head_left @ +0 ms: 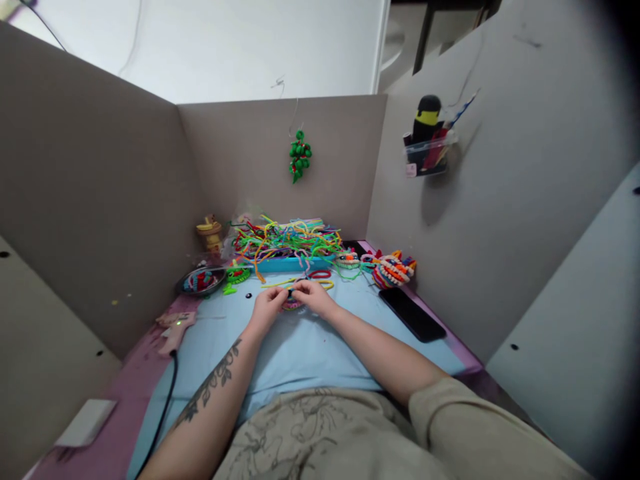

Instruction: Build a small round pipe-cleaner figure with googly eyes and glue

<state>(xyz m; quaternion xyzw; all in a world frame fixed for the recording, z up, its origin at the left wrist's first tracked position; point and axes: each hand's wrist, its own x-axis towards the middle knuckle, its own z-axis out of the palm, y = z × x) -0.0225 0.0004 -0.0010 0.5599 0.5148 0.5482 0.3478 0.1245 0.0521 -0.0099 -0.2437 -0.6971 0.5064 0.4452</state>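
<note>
My left hand (270,303) and my right hand (313,297) meet over the blue cloth (320,353), fingers closed in a pinch. Between them is a small pinkish craft piece (291,305), coiled from what look like fuzzy stems, with a dark bit at its top under my fingertips. My fingers cover much of it. Just beyond my hands lie a yellow fuzzy stem (326,285) and a red one (320,274). To the left of my left hand rests a small black-and-white eye piece (249,295).
A blue tray (295,265) heaped with colourful stems stands at the back. Left are a dark bowl (201,281), a green figure (237,272) and a corded pink glue gun (177,331). Right are a striped figure (393,270) and a black phone (413,315). Grey panels enclose the table.
</note>
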